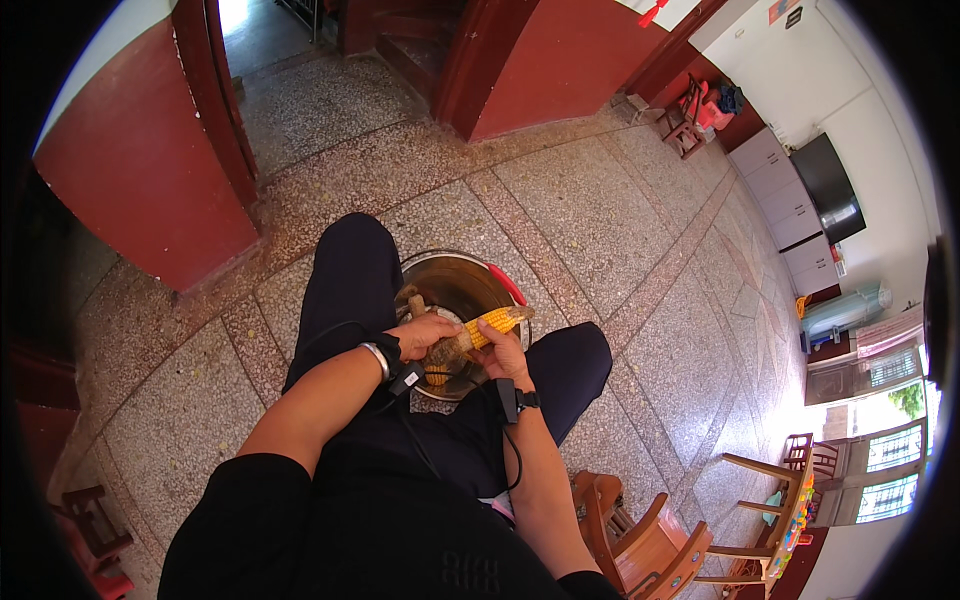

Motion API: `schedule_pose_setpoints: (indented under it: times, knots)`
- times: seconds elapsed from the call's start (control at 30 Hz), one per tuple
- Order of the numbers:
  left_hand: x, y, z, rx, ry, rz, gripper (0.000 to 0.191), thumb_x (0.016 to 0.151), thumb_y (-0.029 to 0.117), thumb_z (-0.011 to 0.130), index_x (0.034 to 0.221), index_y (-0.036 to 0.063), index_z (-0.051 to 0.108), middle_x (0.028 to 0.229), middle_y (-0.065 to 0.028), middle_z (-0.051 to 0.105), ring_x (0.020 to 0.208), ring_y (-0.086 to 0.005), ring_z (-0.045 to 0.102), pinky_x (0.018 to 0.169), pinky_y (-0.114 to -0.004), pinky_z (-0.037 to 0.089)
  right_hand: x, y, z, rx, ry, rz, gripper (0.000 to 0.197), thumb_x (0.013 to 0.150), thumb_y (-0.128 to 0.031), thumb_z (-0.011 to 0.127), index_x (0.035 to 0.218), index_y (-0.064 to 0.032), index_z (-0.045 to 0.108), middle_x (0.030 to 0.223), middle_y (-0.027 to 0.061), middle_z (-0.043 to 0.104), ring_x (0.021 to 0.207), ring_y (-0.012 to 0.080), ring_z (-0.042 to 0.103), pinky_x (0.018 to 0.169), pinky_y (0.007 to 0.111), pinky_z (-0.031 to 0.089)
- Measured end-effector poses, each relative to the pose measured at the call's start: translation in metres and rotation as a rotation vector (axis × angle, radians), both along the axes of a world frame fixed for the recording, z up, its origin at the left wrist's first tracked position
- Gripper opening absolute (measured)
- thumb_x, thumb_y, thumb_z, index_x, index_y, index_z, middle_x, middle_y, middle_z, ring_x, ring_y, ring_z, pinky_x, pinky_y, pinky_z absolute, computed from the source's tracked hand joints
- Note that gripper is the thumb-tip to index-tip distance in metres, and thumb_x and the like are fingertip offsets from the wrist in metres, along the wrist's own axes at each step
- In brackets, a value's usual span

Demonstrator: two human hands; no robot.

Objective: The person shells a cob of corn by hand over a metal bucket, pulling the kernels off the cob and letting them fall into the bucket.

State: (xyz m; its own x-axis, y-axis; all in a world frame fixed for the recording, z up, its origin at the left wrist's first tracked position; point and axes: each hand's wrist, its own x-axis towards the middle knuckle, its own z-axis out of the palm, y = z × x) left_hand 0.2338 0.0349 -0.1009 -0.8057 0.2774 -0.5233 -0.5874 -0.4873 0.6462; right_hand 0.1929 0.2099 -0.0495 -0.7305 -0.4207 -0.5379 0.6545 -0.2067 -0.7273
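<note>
Both hands are over a round metal pot [469, 279] between the knees. An ear of dried yellow corn [493, 325] lies tilted across its opening, with a dark, bare tip at the far right. My left hand [429, 334] grips the ear near its left end, fingertips against the kernels. With the thumb laid along the kernels, my right hand [504, 354] holds it from the near side. Inside the pot are a brownish bare cob [416, 304] and another piece of yellow corn [435, 375], partly hidden by the left wrist and a cable.
A red handle [506, 283] sits at the pot's far right rim. Black cables run from the wrist devices [507, 400] across the lap. A wooden chair [645, 544] stands close at the right. Beyond it is a wooden table [780, 525]. Speckled terrazzo floor [652, 300] surrounds the pot.
</note>
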Motion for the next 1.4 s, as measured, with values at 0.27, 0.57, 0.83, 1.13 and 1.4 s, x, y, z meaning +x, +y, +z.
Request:
schedule_pose_setpoints:
  times: [0.27,0.57,0.83,1.13,1.4]
  knots:
    - [0.000,0.001,-0.002,-0.064,0.041,0.070,0.016,0.084,0.012,0.064,0.097,0.0024,0.061,0.091,-0.0047,0.062,0.088,-0.0147,0.058,0.076,-0.028,0.047,-0.002,0.001,-0.007,0.026,-0.003,0.001,0.029,0.082,-0.014,0.065,0.108,-0.0088,0.053,0.100,0.0050,0.061,0.095,0.0217,0.059,0.080,0.044,0.049]
    - [0.002,0.001,0.015,-0.204,0.081,0.063,0.014,0.080,0.006,0.068,0.092,0.0037,0.063,0.089,-0.0034,0.062,0.084,-0.0130,0.058,0.075,-0.025,0.046,-0.002,0.001,-0.007,0.056,-0.008,0.001,0.028,0.083,-0.014,0.065,0.107,-0.0089,0.053,0.098,0.0046,0.061,0.093,0.0210,0.059,0.079,0.043,0.049]
    - [0.001,-0.001,0.004,-0.202,0.090,0.080,0.013,0.079,0.006,0.067,0.091,0.0038,0.063,0.089,-0.0040,0.062,0.084,-0.0134,0.058,0.076,-0.025,0.046,-0.002,-0.001,-0.009,0.044,-0.023,-0.010,0.026,0.083,-0.015,0.065,0.106,-0.0100,0.054,0.097,0.0036,0.061,0.092,0.0202,0.060,0.079,0.043,0.049]
    - [0.003,-0.002,0.013,-0.272,-0.034,0.133,0.016,0.087,0.018,0.058,0.096,0.0055,0.057,0.089,-0.0056,0.062,0.081,-0.0146,0.059,0.070,-0.028,0.047,-0.004,0.001,-0.014,0.042,-0.046,-0.021,0.025,0.083,-0.016,0.065,0.105,-0.0092,0.055,0.098,0.0041,0.061,0.092,0.0213,0.060,0.080,0.044,0.049]
    - [0.003,-0.005,0.016,-0.276,-0.121,0.171,0.021,0.093,0.027,0.050,0.101,0.0081,0.054,0.090,-0.0044,0.062,0.084,-0.0151,0.060,0.073,-0.029,0.047,-0.004,0.000,-0.014,0.053,-0.045,-0.022,0.025,0.083,-0.016,0.065,0.105,-0.0082,0.055,0.098,0.0047,0.061,0.092,0.0218,0.060,0.080,0.045,0.049]
